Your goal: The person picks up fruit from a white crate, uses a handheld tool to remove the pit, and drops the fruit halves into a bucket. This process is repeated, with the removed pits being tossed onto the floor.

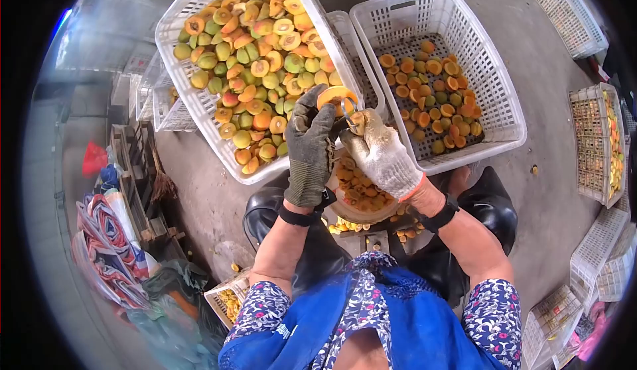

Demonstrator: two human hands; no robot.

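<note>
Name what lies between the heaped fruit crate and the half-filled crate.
In the head view, a third white crate, showing no fruit, sits between the heaped crate and the half-filled crate.

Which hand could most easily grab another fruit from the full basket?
Probably left: the left hand, dark-gloved, is at the rim of the full basket, though it holds a fruit half; the right hand is farther off.
</note>
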